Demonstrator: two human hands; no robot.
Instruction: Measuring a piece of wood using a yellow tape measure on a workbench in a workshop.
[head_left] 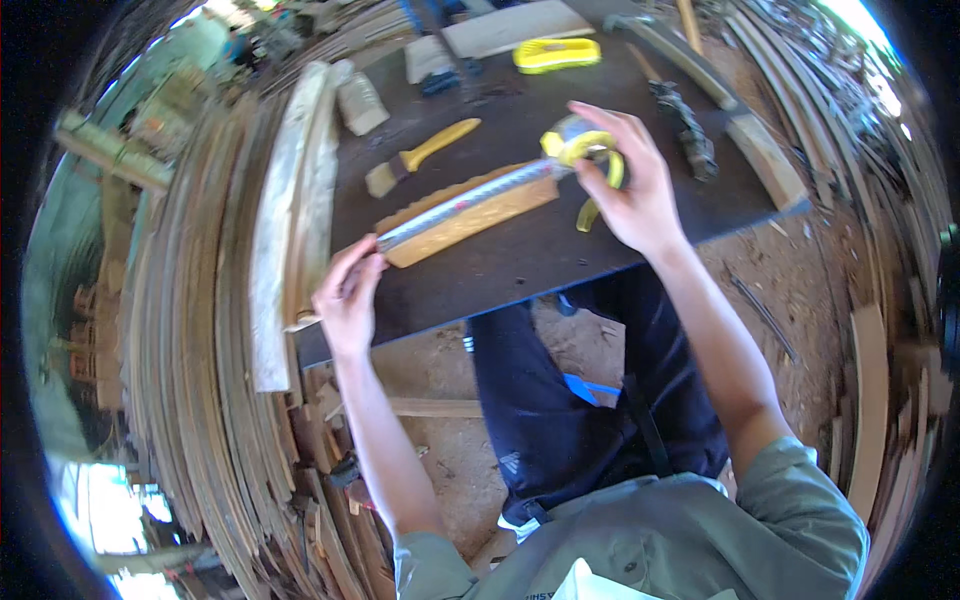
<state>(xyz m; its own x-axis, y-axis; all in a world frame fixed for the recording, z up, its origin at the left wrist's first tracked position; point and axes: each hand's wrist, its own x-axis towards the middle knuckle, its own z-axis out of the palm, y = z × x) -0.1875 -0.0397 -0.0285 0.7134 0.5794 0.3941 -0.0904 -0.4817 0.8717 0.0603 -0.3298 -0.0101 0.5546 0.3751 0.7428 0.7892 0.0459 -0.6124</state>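
Observation:
A yellow tape measure is gripped in my right hand, with its silver blade pulled out along a light-brown wooden piece that has a wavy upper edge. At the piece's left end my left hand pinches the blade's tip, fingers closed. Above them, a yellow-handled brush lies on the dark tabletop. A yellow tool holder or tray sits near the back. To the right lies a dark, slender tool, too small to identify.
Pale planks lie along the table's left side, with a short block beside them. Another wooden piece rests at the right edge. Long stacked boards fill the left side, more stand at the right. My legs are below the table.

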